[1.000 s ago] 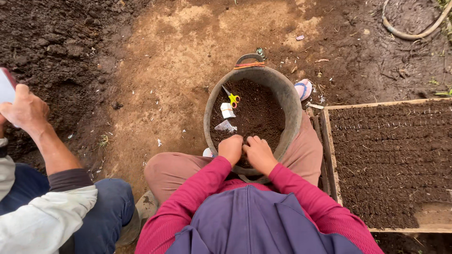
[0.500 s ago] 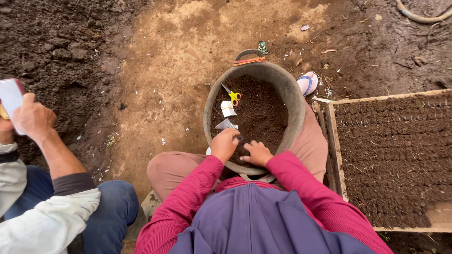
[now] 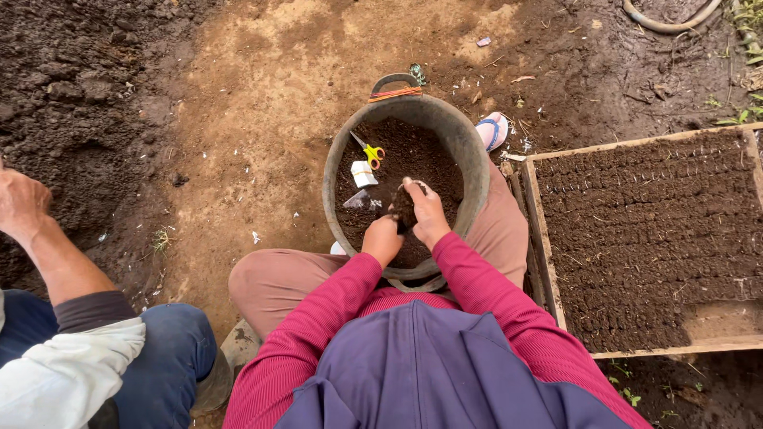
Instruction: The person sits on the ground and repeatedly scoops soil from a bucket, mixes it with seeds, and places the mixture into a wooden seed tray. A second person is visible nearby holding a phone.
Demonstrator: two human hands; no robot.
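Crumbly dirt ground, round grey bucket (image 3: 477, 159) of dark soil; lump of soil (image 3: 403, 208) gripped between right hand (image 3: 429, 216) fingers at 3 o'clock and closed left hand (image 3: 383, 238) at 7.

Outdoor nursery or garden plot, worked at ground level. Bare brown earth (image 3: 262, 103) across the middle of the frame, darker tilled soil (image 3: 87, 95) heaped at upper left. Wooden seedling tray (image 3: 548, 262) at right, packed with rows of small soil blocks (image 3: 652, 230). Round grey bucket (image 3: 469, 151) at centre, filled with dark potting soil, with yellow-handled scissors (image 3: 370, 151) and small white packets (image 3: 364, 173) lying on it. Length of hose (image 3: 668, 22) at upper right, sprigs of green weed (image 3: 743, 24) beside it. Sandalled foot (image 3: 493, 131) on the dirt behind the bucket; no floor, walls or furniture, only open ground.
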